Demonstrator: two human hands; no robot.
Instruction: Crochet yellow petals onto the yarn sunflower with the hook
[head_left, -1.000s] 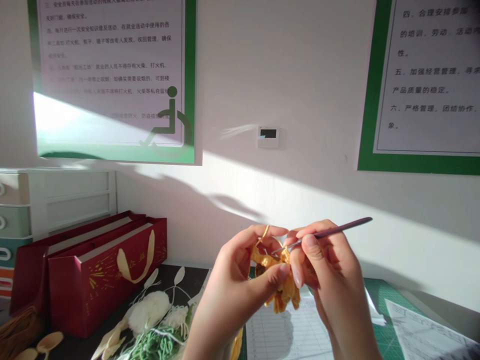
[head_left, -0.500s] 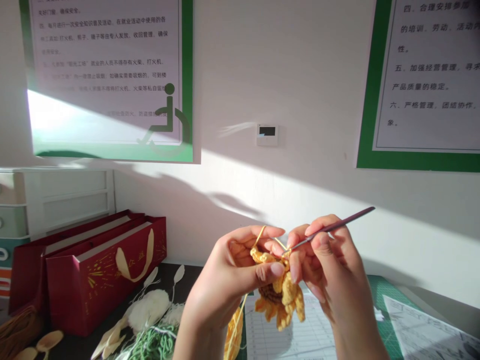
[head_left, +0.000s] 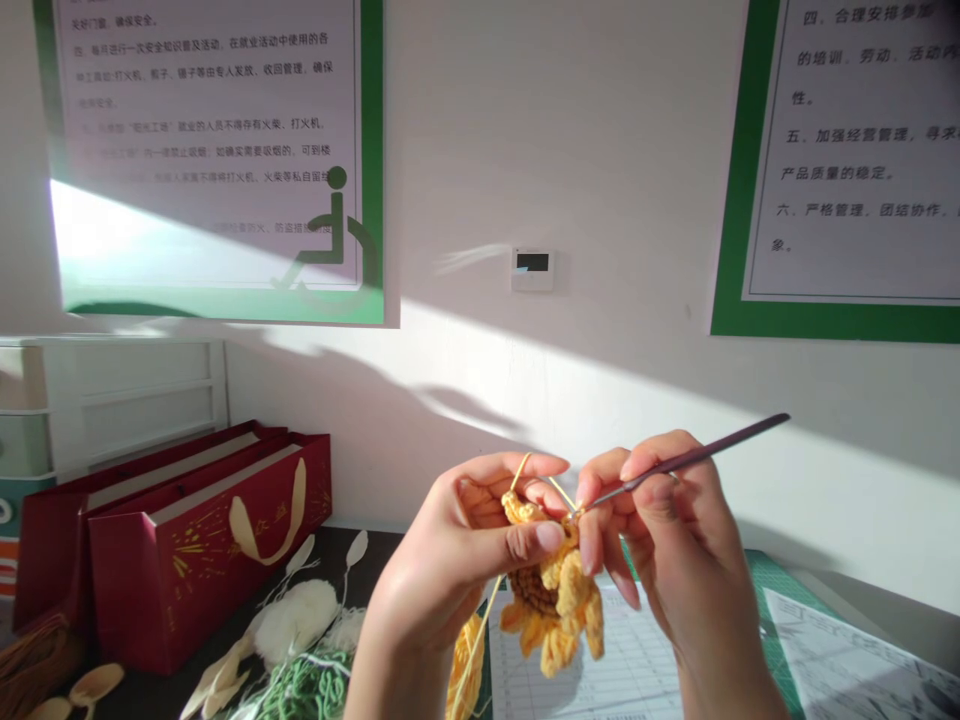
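A yellow crocheted flower (head_left: 555, 650) with a brown centre is pinched between the thumb and fingers of my left hand (head_left: 457, 545). Yellow yarn (head_left: 486, 625) loops over my left index finger and hangs down beside the wrist. My right hand (head_left: 679, 530) grips a crochet hook (head_left: 731, 438) with a dark purple handle, its metal tip at the flower's upper edge, where a strand of yarn meets it. The right fingertips are close to the petals; whether they press on them is hard to tell.
Red gift bags (head_left: 217, 550) stand at the left, by drawers (head_left: 26, 445). White yarn (head_left: 296, 615), green yarn (head_left: 304, 685) and a yellow skein (head_left: 465, 665) lie in front. Printed sheets (head_left: 615, 660) rest on a green mat (head_left: 769, 575). Behind is a wall with posters.
The hook has slid to the right and its handle sticks out further, with my right hand shifted slightly right. The flower has tilted, showing more of its brown centre. My left hand has barely moved.
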